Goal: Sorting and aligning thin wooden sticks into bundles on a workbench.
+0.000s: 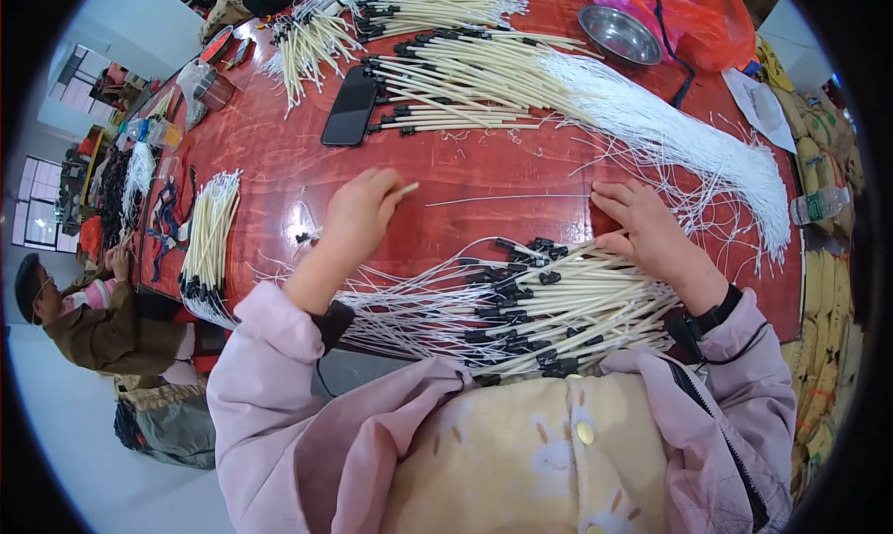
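Between hands (pixel 363 208) (pixel 651 229), white cord (pixel 507 198), rightward, green-labelled bottle (pixel 820 205)

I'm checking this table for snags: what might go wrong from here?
The thin white string at the right hand might tangle with the loose strings lying lower in view. The black phone lies close beside the cream sticks, so shifting them could knock it.

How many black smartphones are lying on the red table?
1: a flat black rectangular smartphone on the glossy red table, beyond the left hand, beside cream rods with black ends. Others could be hidden under the rods.
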`<move>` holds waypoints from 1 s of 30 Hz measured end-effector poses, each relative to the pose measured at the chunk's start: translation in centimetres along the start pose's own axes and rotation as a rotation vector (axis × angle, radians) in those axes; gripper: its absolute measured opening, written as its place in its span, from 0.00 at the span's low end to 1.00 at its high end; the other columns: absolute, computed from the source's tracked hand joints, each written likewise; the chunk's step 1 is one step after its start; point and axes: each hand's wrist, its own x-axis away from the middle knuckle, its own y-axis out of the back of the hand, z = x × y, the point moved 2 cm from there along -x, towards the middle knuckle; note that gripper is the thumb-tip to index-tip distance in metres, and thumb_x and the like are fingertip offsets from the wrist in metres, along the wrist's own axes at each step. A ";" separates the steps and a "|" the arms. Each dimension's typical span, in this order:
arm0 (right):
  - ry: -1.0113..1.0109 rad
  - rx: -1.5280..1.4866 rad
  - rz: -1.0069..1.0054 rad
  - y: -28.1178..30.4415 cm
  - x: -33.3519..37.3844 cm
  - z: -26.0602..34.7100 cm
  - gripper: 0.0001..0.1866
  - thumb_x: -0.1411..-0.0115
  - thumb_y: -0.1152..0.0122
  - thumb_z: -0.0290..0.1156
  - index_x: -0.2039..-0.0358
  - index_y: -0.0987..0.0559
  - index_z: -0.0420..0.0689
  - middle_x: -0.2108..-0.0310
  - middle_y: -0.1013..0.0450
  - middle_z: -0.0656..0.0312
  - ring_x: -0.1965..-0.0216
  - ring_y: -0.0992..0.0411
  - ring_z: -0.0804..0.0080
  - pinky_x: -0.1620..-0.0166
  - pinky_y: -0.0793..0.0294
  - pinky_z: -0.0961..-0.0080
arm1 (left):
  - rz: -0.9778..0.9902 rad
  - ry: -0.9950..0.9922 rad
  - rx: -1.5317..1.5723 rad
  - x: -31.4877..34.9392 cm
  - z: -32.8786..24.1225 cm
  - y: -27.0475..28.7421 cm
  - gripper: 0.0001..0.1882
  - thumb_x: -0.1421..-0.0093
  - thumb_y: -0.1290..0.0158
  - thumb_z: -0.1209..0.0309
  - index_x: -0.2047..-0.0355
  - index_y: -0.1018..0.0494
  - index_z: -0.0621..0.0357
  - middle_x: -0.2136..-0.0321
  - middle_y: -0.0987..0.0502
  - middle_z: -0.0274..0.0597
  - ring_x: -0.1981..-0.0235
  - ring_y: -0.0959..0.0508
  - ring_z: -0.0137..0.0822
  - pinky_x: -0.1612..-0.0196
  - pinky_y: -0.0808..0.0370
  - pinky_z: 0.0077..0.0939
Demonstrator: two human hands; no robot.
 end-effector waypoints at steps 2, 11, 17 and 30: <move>0.005 0.007 0.000 -0.1 0.1 -0.1 0.35 0.42 0.35 0.49 0.42 0.25 0.35 0.39 0.31 0.50 0.44 0.33 0.49 0.39 0.34 0.58 | 0.057 0.062 -0.051 2.1 0.3 -0.1 0.05 0.38 0.43 0.71 0.63 0.25 0.57 0.68 0.24 0.49 0.62 0.22 0.55 0.59 0.26 0.48; -0.020 0.033 0.030 0.0 -0.1 0.7 0.36 0.43 0.34 0.48 0.43 0.25 0.33 0.39 0.31 0.49 0.43 0.33 0.50 0.38 0.35 0.59 | 0.013 -0.005 -0.107 2.6 -0.3 -1.0 0.04 0.40 0.43 0.75 0.65 0.24 0.62 0.68 0.24 0.52 0.64 0.23 0.56 0.62 0.26 0.45; -0.039 0.042 0.055 0.2 -0.2 1.2 0.37 0.43 0.34 0.48 0.42 0.26 0.32 0.39 0.31 0.48 0.43 0.33 0.50 0.37 0.36 0.59 | 0.018 -0.008 -0.114 2.2 -0.5 -1.2 0.04 0.40 0.43 0.75 0.65 0.24 0.61 0.68 0.24 0.51 0.63 0.23 0.56 0.62 0.26 0.45; -0.043 0.040 0.134 0.9 -0.3 0.9 0.38 0.40 0.39 0.52 0.42 0.27 0.31 0.40 0.32 0.48 0.43 0.34 0.50 0.36 0.39 0.58 | 0.134 -0.113 -0.257 -1.0 -2.3 -3.1 0.05 0.41 0.45 0.74 0.64 0.23 0.56 0.68 0.23 0.47 0.62 0.20 0.52 0.61 0.23 0.46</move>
